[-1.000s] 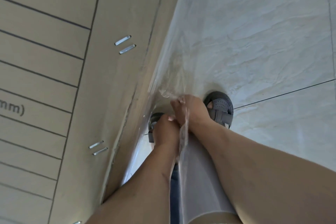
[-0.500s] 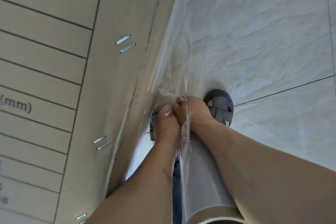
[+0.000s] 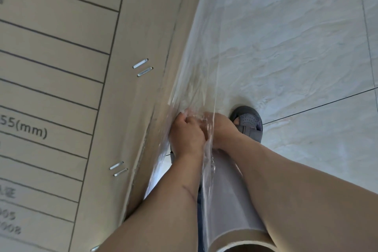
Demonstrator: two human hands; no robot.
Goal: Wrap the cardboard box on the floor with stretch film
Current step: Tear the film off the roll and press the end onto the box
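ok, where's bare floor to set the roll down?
Bare tile right of the film, beyond the sandal. Crowded along the box edge: both hands, left and right, grip film there, roll between the arms.

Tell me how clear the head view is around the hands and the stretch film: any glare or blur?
Head view: even daylight, no hard shadows. The stretch film shows streaky white glare where it bunches at the left hand and right hand, smearing the fingers there. The cardboard box print and staples are fairly sharp; wide-angle bending shows at the edges. The roll is close and soft.
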